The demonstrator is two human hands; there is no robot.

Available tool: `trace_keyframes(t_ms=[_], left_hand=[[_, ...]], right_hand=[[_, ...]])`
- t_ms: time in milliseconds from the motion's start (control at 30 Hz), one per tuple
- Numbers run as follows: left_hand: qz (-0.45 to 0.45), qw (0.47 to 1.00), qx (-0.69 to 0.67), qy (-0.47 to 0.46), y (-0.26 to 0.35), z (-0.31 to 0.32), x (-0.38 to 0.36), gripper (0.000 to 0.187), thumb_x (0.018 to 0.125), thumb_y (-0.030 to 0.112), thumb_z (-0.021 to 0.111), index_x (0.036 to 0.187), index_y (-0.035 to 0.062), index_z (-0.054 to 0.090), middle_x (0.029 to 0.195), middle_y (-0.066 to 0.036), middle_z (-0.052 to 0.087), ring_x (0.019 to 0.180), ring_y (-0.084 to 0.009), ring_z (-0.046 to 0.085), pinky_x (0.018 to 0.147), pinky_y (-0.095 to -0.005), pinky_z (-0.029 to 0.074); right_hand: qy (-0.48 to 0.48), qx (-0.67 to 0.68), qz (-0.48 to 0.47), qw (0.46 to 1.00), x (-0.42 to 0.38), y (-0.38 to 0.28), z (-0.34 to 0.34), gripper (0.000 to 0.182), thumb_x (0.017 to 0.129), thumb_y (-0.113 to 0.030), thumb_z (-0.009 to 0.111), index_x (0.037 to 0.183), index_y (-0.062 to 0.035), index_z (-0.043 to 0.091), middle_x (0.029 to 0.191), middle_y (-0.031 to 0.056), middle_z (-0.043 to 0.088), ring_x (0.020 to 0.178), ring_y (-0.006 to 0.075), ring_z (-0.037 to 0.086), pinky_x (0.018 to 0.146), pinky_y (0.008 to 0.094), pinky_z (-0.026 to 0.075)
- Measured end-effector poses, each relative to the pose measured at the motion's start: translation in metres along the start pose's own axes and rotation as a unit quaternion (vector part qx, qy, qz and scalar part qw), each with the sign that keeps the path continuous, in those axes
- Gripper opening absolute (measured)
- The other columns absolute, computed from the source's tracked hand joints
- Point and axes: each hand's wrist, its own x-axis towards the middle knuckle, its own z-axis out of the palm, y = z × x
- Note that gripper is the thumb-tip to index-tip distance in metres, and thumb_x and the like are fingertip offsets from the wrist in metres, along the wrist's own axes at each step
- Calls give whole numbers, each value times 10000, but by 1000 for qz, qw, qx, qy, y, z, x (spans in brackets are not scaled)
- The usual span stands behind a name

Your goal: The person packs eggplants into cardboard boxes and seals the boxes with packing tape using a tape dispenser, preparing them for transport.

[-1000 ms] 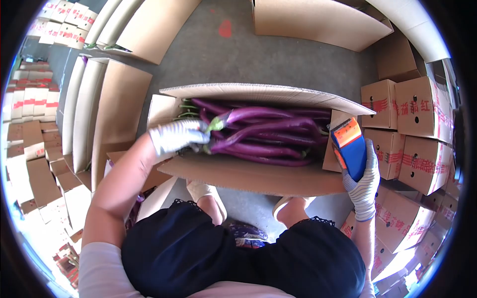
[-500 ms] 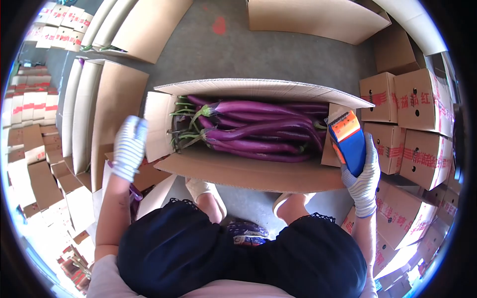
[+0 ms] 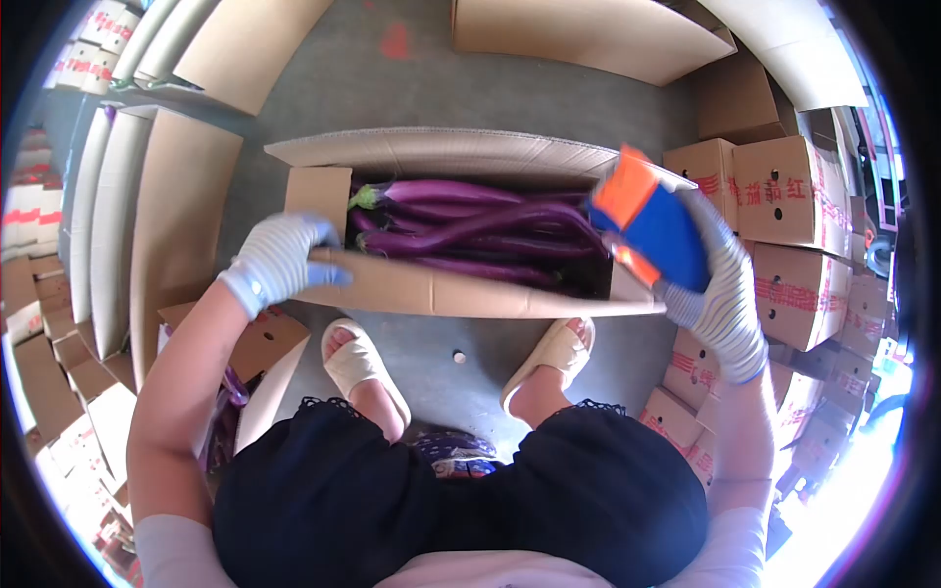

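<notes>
An open cardboard box holds several long purple eggplants, laid lengthwise with their stem ends to the left. In a striped glove, my left hand is at the box's left end, fingers apart, with the thumb and fingertips near the corner of the near flap. The left end flap is folded inward over part of the stems. My right hand, gloved too, grips a blue and orange tape dispenser above the box's right end. Motion blurs the dispenser.
Upright open cartons stand at the left, one with eggplants beside my left leg. Closed printed cartons are stacked at the right. Another open carton lies beyond the box. My sandalled feet are below the near side.
My left hand has moved right to the box's left end, where the end flap is now folded in. The dispenser has shifted left and tilted, and the near flap is raised.
</notes>
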Motion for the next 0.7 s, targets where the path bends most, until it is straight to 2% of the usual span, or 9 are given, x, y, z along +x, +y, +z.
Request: trace_keyframes(t_ms=[100,167,233,300,367,433,467,633,700], left_hand=[[-26,994,2,107,-7,36,18,639,604,388,880,1122,82,665,1185,-143,629,1096,-349,572,994,-423,436],[-18,921,38,388,-13,71,16,859,580,382,892,1316,98,551,1357,-168,506,1167,-357,536,1004,-426,435],[-49,913,53,401,-18,85,20,998,640,306,897,1460,93,371,1453,-165,398,1245,-354,488,1046,-419,432],[-171,866,-270,385,-30,103,36,976,727,231,873,1510,112,302,1496,-140,346,1333,-309,400,1032,-436,453],[-168,732,-569,337,-49,114,50,899,841,116,777,1546,91,220,1478,-133,413,1281,-249,467,1032,-349,461],[-120,851,-378,345,-49,110,40,686,945,132,653,1525,62,293,1380,-126,544,1196,-207,551,1032,-283,436],[-128,850,-376,346,-56,114,41,686,945,132,653,1525,62,293,1380,-126,544,1196,-207,551,1032,-283,436],[-67,754,-537,372,-55,88,68,424,1018,290,528,1336,14,577,1280,-76,636,1156,-190,584,1019,-294,432],[6,726,-597,341,-46,55,80,465,999,338,562,1319,2,594,1270,-67,644,1174,-169,570,1050,-322,411]], right_hand=[[74,37,-37,996,55,-23,-18,798,739,-181,716,1464,-18,425,1288,175,607,1141,238,608,999,357,472],[129,52,-30,990,90,-25,-17,730,750,-186,753,1407,-10,485,1099,197,692,998,243,684,882,341,540],[-13,102,64,993,107,-20,-19,699,748,-222,757,1375,-22,522,1052,220,697,987,247,691,867,354,549],[-115,89,69,987,92,-16,-1,673,746,-263,757,1344,-32,551,1018,238,697,939,281,706,850,358,553],[-204,13,109,973,68,-21,28,706,730,-275,764,1353,-28,540,1021,244,696,919,312,709,848,357,550],[-178,14,145,973,50,-16,42,769,702,-265,773,1382,-22,509,1015,241,698,939,322,705,864,354,541],[-148,47,157,975,43,-15,39,796,693,-259,774,1396,-15,492,1029,243,695,956,319,702,872,354,537],[-31,43,97,994,0,3,47,830,695,-216,740,1437,4,442,1123,239,676,974,293,701,886,344,534],[-4,128,181,975,-15,7,51,853,697,-156,719,1480,-29,405,1145,199,677,981,243,686,892,332,526]])
